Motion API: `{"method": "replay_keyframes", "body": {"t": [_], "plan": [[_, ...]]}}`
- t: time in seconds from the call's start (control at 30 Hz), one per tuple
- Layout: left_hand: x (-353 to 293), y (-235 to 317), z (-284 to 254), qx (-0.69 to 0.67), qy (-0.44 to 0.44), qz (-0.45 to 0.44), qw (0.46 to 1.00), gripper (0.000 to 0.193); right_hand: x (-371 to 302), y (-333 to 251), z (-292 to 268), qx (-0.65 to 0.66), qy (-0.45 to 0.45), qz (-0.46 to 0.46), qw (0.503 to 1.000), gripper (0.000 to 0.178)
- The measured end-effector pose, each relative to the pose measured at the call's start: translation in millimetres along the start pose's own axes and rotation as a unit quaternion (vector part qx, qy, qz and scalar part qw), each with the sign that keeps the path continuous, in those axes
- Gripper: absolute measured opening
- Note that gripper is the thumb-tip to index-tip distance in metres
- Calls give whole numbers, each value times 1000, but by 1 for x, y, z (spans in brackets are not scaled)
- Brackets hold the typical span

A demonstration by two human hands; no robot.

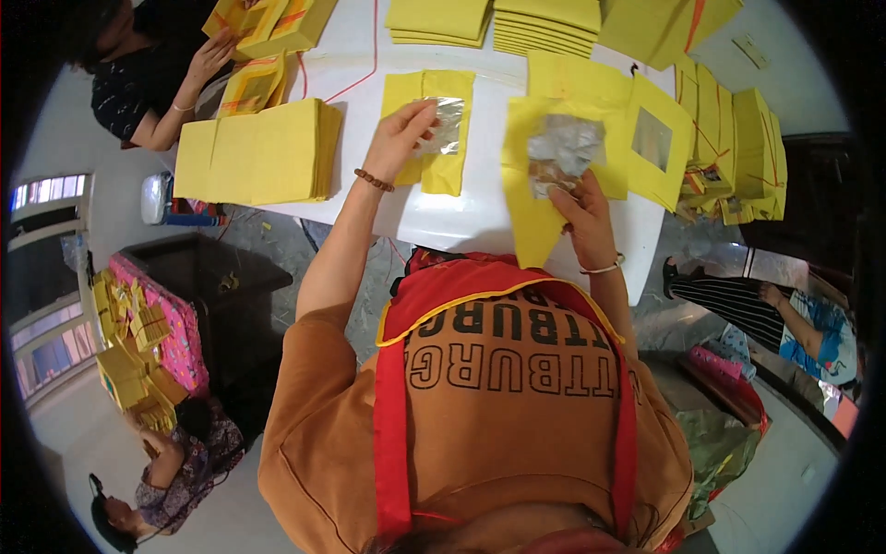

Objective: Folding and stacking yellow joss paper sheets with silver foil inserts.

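Observation:
On the white table a folded yellow paper piece (pixel 446 175) lies with a clear plastic film (pixel 449 126) across its middle. My left hand (pixel 404 137), a beaded bracelet at the wrist, has its fingers drawn together at the left edge of that film. To the right, my right hand (pixel 588 217) grips a yellow paper sheet (pixel 529 217) by its lower right part, thumb on top. The crinkled see-through film (pixel 565 143) of this sheet's window shows above the thumb. My right fingers are partly hidden behind it.
A stack of yellow paper pieces (pixel 254 152) stands at the left, more folded stacks (pixel 544 28) at the back. Yellow bags with orange cords (pixel 734 148) are on the right. A co-worker's hand (pixel 214 55) touches yellow bags at the far left; other people sit farther off.

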State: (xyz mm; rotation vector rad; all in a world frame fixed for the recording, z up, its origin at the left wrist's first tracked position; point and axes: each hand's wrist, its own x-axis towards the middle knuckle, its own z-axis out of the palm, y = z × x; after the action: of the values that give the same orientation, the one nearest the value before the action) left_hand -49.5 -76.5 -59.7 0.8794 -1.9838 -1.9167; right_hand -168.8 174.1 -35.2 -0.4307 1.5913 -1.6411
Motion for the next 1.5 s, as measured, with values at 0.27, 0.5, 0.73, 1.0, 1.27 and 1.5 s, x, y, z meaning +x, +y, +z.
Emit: {"method": "replay_keyframes", "body": {"t": [0.27, 0.5, 0.73, 1.0, 1.27, 1.5], "plan": [[-4, 29, 67, -337, -91, 9, 937, 20, 15, 10, 23, 37, -69, -24, 997, 28], [15, 7, 41, -206, 53, 81, 974, 16, 22, 44, 52, 100, -173, 91, 976, 31], [3, 6, -12, -339, 94, 89, 932, 19, 41, 40, 90, 170, -253, 159, 939, 31], [-13, 9, -65, -315, 187, 175, 914, 18, 49, 51, 108, 133, -343, 165, 915, 31], [-58, 44, -67, -344, 90, 78, 931, 26, 44, 31, 103, 124, -312, 153, 929, 35], [-58, 29, -9, -351, 12, 47, 935, 42, 41, 16, 99, 81, -253, 76, 961, 22]]}}
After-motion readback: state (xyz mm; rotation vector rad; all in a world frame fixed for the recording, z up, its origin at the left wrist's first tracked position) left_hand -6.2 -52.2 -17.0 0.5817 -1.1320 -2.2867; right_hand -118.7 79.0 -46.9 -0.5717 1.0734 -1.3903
